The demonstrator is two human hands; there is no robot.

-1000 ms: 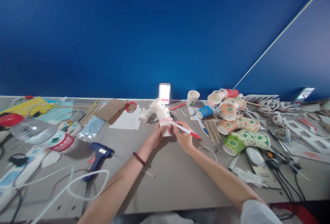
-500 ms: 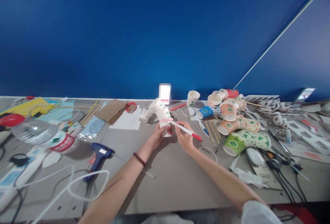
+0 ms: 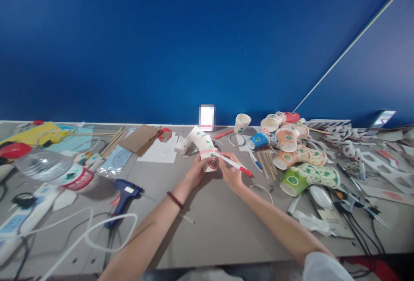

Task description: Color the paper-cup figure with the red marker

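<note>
Near the middle of the table, my left hand (image 3: 196, 172) is wrapped round the lower part of a curved chain of white paper cups (image 3: 205, 143). The cup nearest me carries red drawing and a round red emblem. My right hand (image 3: 231, 173) grips a white marker with a red end (image 3: 237, 166), its tip side at the decorated cup's right edge. The far end of the chain bends to the left, close to a white cup (image 3: 183, 144) lying on the table. Whether the marker's tip touches the cup is too small to tell.
A blue glue gun (image 3: 124, 199), a large bottle (image 3: 58, 171) and white cable loops lie left. Decorated cups (image 3: 293, 180), wooden sticks (image 3: 267, 164) and tools lie right. A stack of white cups (image 3: 242, 123) stands at the back, by the blue wall (image 3: 207, 48).
The held cup chain has tilted slightly, its upper cups turning and shifting a little. The marker and both hands have barely moved.
</note>
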